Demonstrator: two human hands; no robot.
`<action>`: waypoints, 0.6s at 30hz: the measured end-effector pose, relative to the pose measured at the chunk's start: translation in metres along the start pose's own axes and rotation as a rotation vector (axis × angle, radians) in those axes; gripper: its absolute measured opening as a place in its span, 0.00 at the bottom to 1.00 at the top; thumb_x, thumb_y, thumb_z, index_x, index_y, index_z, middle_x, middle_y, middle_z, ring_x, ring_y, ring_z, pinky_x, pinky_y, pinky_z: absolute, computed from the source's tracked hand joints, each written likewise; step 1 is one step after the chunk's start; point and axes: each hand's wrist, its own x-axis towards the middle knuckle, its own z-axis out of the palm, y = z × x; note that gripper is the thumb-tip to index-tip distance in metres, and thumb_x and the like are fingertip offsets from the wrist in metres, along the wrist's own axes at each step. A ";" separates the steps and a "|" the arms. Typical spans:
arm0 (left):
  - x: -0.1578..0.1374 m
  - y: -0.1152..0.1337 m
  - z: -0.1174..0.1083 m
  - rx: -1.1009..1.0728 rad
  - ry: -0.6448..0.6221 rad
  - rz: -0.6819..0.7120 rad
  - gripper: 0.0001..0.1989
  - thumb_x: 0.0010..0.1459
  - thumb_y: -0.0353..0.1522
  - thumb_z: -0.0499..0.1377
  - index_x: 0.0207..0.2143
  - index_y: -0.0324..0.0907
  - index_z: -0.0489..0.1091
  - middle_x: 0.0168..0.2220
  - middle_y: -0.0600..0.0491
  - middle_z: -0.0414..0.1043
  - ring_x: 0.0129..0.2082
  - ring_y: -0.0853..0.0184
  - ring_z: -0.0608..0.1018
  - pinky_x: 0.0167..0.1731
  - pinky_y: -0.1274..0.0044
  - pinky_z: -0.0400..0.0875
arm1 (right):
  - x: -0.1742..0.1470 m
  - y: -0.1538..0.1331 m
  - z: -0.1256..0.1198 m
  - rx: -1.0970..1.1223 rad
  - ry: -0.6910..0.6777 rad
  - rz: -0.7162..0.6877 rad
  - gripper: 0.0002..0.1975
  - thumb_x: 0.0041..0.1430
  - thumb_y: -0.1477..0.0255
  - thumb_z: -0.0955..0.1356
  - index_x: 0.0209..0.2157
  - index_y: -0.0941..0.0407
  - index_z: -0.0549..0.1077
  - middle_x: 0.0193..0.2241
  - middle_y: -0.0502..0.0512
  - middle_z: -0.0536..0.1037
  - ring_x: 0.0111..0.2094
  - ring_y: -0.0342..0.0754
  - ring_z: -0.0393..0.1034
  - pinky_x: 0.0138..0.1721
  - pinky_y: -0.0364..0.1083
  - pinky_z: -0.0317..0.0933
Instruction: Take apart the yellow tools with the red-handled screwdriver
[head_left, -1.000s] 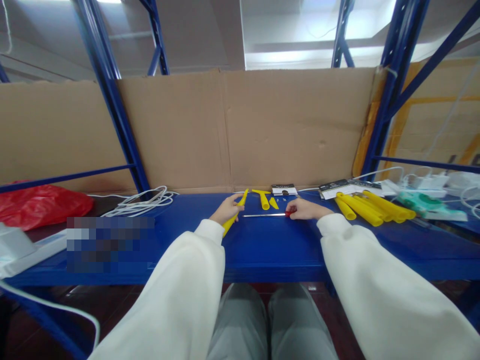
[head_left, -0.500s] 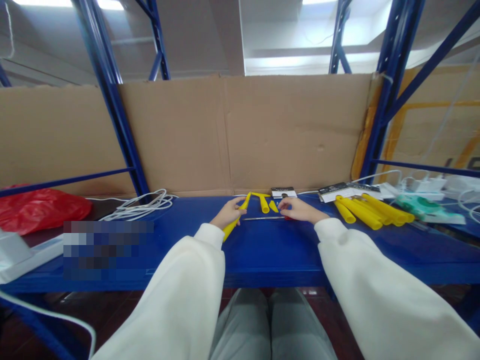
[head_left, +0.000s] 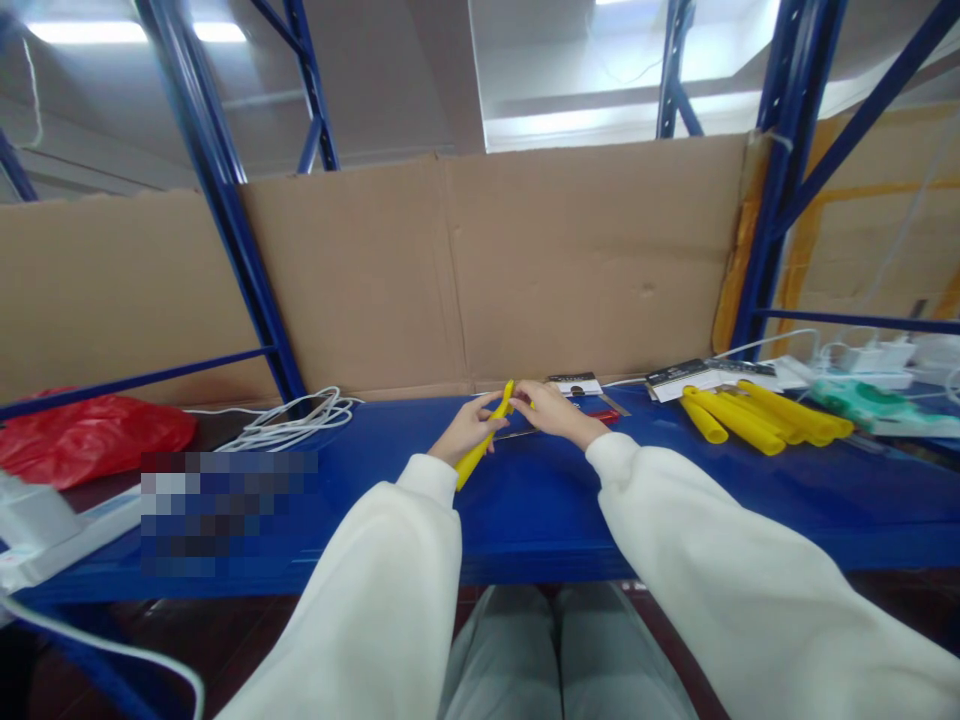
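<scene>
My left hand [head_left: 466, 430] is closed around a flattened yellow plastic tube [head_left: 472, 464], held at a slant above the blue table [head_left: 375, 500]. The tube's upper end points away from me. My right hand [head_left: 551, 408] is at that end, its fingers curled and pressed together on the yellow piece; the exact contact is small and partly hidden. Beneath and beside my right hand lies a thin-shafted tool with a red handle [head_left: 604, 416]. The yellow pieces behind this hand are mostly covered by it.
Several yellow tubes [head_left: 739, 420] lie at the right beside black-and-white printed cards [head_left: 671, 380]. Another card [head_left: 576, 384] lies at the back. A coiled white cable [head_left: 319, 418], red plastic bag [head_left: 97, 435] and white power strip [head_left: 97, 520] are at left. Cardboard [head_left: 540, 270] stands behind.
My right hand has moved left, from above the red-handled tool to the upper end of the yellow tube. My left hand still holds the tube. The view has shifted slightly.
</scene>
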 end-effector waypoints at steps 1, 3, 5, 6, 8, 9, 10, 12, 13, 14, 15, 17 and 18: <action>0.000 0.000 0.000 0.000 0.003 0.003 0.34 0.57 0.25 0.63 0.65 0.39 0.62 0.27 0.56 0.76 0.12 0.76 0.70 0.14 0.83 0.67 | 0.001 0.000 0.001 -0.001 0.008 0.002 0.06 0.68 0.72 0.64 0.38 0.57 0.73 0.37 0.59 0.80 0.41 0.52 0.74 0.45 0.50 0.60; 0.000 0.001 0.001 -0.005 0.004 0.008 0.34 0.57 0.25 0.63 0.65 0.40 0.62 0.28 0.55 0.76 0.12 0.76 0.70 0.14 0.83 0.66 | 0.001 0.000 0.002 0.002 0.028 0.000 0.06 0.68 0.73 0.64 0.38 0.56 0.71 0.37 0.59 0.80 0.41 0.51 0.74 0.46 0.50 0.59; 0.000 0.000 0.001 -0.010 -0.002 0.011 0.34 0.56 0.26 0.65 0.65 0.41 0.62 0.30 0.54 0.77 0.12 0.77 0.70 0.14 0.83 0.66 | -0.001 0.001 0.002 0.009 0.040 -0.004 0.05 0.68 0.73 0.63 0.38 0.56 0.71 0.37 0.58 0.80 0.41 0.51 0.74 0.46 0.50 0.58; 0.000 0.000 0.001 -0.011 -0.007 0.014 0.35 0.56 0.27 0.65 0.65 0.41 0.62 0.31 0.54 0.77 0.12 0.77 0.70 0.14 0.83 0.67 | -0.001 0.002 0.002 0.014 0.042 -0.003 0.05 0.68 0.74 0.63 0.38 0.56 0.71 0.37 0.58 0.80 0.41 0.51 0.73 0.46 0.50 0.58; 0.001 -0.001 0.001 -0.011 -0.018 0.021 0.36 0.55 0.28 0.66 0.65 0.41 0.62 0.32 0.53 0.78 0.13 0.77 0.70 0.15 0.82 0.67 | -0.002 0.003 0.001 0.024 0.044 0.005 0.06 0.68 0.75 0.62 0.38 0.55 0.71 0.38 0.59 0.80 0.41 0.51 0.73 0.47 0.50 0.58; 0.001 -0.002 0.001 -0.011 -0.023 0.025 0.36 0.55 0.29 0.66 0.66 0.41 0.62 0.33 0.52 0.78 0.13 0.76 0.70 0.15 0.82 0.68 | -0.002 0.003 0.001 0.027 0.045 0.012 0.07 0.68 0.75 0.62 0.38 0.55 0.71 0.38 0.59 0.80 0.41 0.51 0.73 0.47 0.50 0.58; 0.001 -0.002 0.000 -0.011 -0.027 0.026 0.36 0.55 0.29 0.67 0.66 0.41 0.62 0.33 0.52 0.78 0.13 0.76 0.71 0.15 0.82 0.68 | -0.002 0.003 0.001 0.030 0.046 0.019 0.07 0.67 0.75 0.62 0.37 0.55 0.71 0.38 0.59 0.80 0.41 0.51 0.73 0.47 0.50 0.58; 0.000 -0.002 0.000 -0.013 -0.036 0.025 0.37 0.55 0.29 0.67 0.66 0.41 0.61 0.34 0.51 0.79 0.14 0.76 0.71 0.16 0.82 0.68 | -0.002 0.004 0.001 0.040 0.053 0.023 0.07 0.67 0.75 0.62 0.36 0.55 0.71 0.37 0.58 0.80 0.40 0.51 0.73 0.46 0.49 0.59; 0.000 -0.001 0.000 -0.015 -0.039 0.022 0.37 0.55 0.29 0.67 0.66 0.41 0.61 0.34 0.51 0.79 0.14 0.77 0.71 0.16 0.82 0.68 | -0.003 0.004 0.001 0.050 0.059 0.022 0.07 0.67 0.75 0.62 0.36 0.55 0.71 0.36 0.58 0.80 0.39 0.50 0.73 0.46 0.49 0.59; -0.001 -0.001 0.000 -0.017 -0.041 0.019 0.37 0.55 0.29 0.67 0.66 0.41 0.61 0.34 0.51 0.79 0.13 0.77 0.71 0.16 0.82 0.68 | -0.003 0.004 0.001 0.063 0.065 0.021 0.07 0.66 0.75 0.62 0.36 0.55 0.71 0.35 0.57 0.79 0.39 0.50 0.73 0.45 0.49 0.59; -0.001 0.000 0.000 -0.018 -0.042 0.016 0.37 0.55 0.28 0.67 0.66 0.41 0.61 0.34 0.51 0.79 0.13 0.77 0.71 0.16 0.83 0.67 | -0.003 0.004 0.001 0.078 0.073 0.022 0.06 0.66 0.74 0.63 0.36 0.54 0.71 0.34 0.56 0.79 0.38 0.50 0.72 0.45 0.48 0.60; -0.002 0.002 0.001 -0.019 -0.044 0.010 0.37 0.55 0.28 0.67 0.66 0.41 0.62 0.34 0.51 0.79 0.13 0.77 0.71 0.15 0.83 0.67 | -0.004 0.004 0.001 0.103 0.082 0.030 0.06 0.66 0.74 0.63 0.36 0.54 0.71 0.33 0.56 0.79 0.37 0.49 0.72 0.43 0.48 0.60; -0.002 0.002 0.001 -0.020 -0.046 0.008 0.37 0.55 0.28 0.67 0.66 0.41 0.62 0.34 0.51 0.79 0.13 0.77 0.71 0.15 0.83 0.67 | -0.004 0.004 0.001 0.112 0.082 0.038 0.06 0.65 0.74 0.63 0.36 0.54 0.71 0.32 0.55 0.78 0.36 0.49 0.72 0.43 0.47 0.60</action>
